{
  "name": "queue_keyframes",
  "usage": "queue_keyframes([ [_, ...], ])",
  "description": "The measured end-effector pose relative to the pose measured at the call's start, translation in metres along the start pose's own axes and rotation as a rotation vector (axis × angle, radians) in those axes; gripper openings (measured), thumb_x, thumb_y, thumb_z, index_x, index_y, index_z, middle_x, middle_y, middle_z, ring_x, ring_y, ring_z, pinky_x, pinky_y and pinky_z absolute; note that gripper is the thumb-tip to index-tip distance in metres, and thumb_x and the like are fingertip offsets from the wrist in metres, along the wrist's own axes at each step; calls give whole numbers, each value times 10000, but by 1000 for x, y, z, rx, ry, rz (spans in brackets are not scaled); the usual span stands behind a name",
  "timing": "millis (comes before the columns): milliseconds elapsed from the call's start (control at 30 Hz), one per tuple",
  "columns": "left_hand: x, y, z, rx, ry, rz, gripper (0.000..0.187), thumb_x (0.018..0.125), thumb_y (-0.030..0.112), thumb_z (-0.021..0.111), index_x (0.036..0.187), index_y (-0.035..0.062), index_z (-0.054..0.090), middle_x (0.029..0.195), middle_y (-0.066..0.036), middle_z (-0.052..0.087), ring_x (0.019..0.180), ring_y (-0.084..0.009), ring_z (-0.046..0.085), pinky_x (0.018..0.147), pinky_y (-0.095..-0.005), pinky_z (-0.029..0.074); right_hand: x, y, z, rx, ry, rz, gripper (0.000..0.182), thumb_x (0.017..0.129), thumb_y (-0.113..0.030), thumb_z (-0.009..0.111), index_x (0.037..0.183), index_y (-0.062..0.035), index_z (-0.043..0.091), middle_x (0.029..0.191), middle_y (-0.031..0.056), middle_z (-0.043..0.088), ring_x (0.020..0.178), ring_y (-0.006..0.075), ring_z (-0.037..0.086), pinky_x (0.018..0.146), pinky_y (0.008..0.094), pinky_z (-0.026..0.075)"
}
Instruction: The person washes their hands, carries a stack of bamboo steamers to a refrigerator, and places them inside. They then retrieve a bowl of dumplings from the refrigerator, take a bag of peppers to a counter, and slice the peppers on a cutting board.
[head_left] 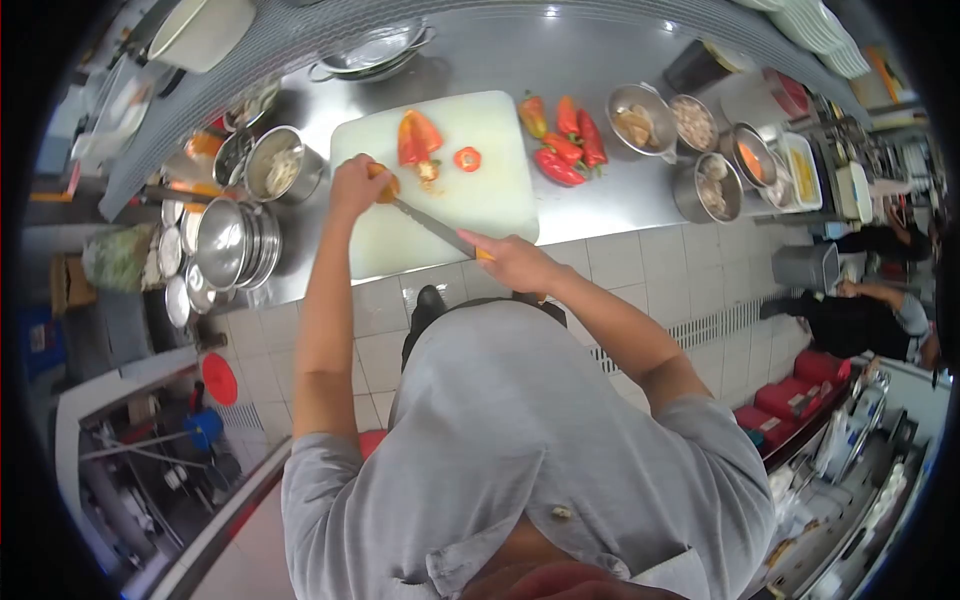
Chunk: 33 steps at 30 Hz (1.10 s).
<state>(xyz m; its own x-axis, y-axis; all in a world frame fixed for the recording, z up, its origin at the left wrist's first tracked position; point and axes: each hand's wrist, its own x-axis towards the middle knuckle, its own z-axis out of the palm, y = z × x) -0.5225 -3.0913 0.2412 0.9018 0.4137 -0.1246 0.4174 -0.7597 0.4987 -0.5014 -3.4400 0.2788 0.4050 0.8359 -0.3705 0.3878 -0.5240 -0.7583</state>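
Observation:
My right hand [512, 264] is closed round the orange handle of a kitchen knife [432, 222]. Its long blade points left across the white cutting board [480, 205], with the tip close to my left hand. Fingers of my left hand [356, 188] are closed on an orange-red pepper piece [384, 183] near the board's left edge; the far side of that piece is partly hidden. Farther back on the board lie a large cut pepper piece [417, 138], a seedy core [428, 172] and a small round pepper end [467, 159].
Several whole peppers [566, 145] lie right of the board. Beyond them stand metal bowls [640, 120] and pots [709, 188] of food. At left are a metal pot [284, 164] and stacked bowls [238, 243]. A shelf edge [300, 32] overhangs the back. Two people are far right.

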Motion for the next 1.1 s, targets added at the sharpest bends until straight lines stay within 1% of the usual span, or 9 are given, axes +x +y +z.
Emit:
queue_keyframes([
  [33, 9, 3, -3, -24, -44, -50, 435, 807, 378, 761, 1065, 37, 679, 1002, -188, 696, 916, -336, 678, 819, -431, 539, -8, -1, -1, 11, 2, 36, 633, 967, -162, 560, 1553, -232, 331, 857, 223, 671, 798, 402, 639, 809, 490, 505],
  [133, 30, 14, 4, 220, 325, 260, 395, 834, 345, 742, 1092, 54, 674, 990, -179, 703, 859, -329, 692, 784, -435, 549, -26, 11, -3, -52, 65, 58, 649, 971, -159, 547, 1564, -249, 299, 923, 226, 671, 846, 398, 643, 823, 495, 509],
  [267, 33, 116, 12, 154, 70, 275, 317, 872, 301, 711, 1117, 103, 679, 1047, -143, 701, 880, -321, 694, 777, -435, 549, -48, 24, -5, -90, 97, 53, 652, 974, -165, 543, 1568, -257, 289, 942, 221, 672, 865, 392, 643, 814, 494, 517],
  [333, 33, 161, 43, 4, 39, 395, 294, 866, 276, 707, 1098, 97, 683, 1075, -142, 687, 915, -335, 679, 800, -447, 542, -57, 25, -6, -100, 104, 57, 652, 974, -166, 542, 1568, -255, 290, 915, 216, 674, 853, 390, 642, 792, 495, 520],
  [400, 36, 202, 75, 77, 17, 519, 271, 864, 252, 700, 1086, 97, 687, 1108, -145, 674, 977, -351, 655, 850, -458, 530, -64, 27, -7, -102, 106, 67, 648, 973, -166, 543, 1567, -253, 297, 890, 209, 675, 844, 386, 643, 773, 495, 523],
  [500, 41, 259, 114, 185, -156, 538, 259, 865, 194, 641, 1091, 78, 689, 1144, -147, 669, 1069, -375, 613, 902, -463, 514, -71, 31, -6, -85, 119, 72, 634, 971, -168, 545, 1558, -251, 323, 865, 197, 674, 835, 379, 645, 751, 494, 528],
  [767, 73, 296, 176, 401, -361, 490, 321, 821, 203, 626, 1098, 67, 713, 1189, -125, 677, 1104, -344, 616, 946, -450, 496, -82, 39, -13, -116, 184, -40, 615, 936, -147, 567, 1523, -226, 403, 802, 181, 666, 746, 374, 650, 702, 486, 533],
  [967, 83, 297, 181, 476, -330, 544, 346, 772, 267, 690, 1044, 54, 710, 1125, -166, 694, 1116, -327, 614, 921, -441, 510, -65, 41, -13, -137, 126, -93, 631, 928, -130, 556, 1528, -233, 391, 790, 184, 666, 725, 376, 651, 684, 501, 529],
  [1100, 76, 290, 172, 337, -250, 494, 402, 736, 308, 734, 1044, 58, 672, 1023, -153, 717, 1026, -329, 655, 856, -431, 533, -49, 30, -18, -152, 61, -91, 629, 934, -128, 541, 1535, -221, 377, 818, 197, 671, 765, 379, 659, 702, 508, 530],
])
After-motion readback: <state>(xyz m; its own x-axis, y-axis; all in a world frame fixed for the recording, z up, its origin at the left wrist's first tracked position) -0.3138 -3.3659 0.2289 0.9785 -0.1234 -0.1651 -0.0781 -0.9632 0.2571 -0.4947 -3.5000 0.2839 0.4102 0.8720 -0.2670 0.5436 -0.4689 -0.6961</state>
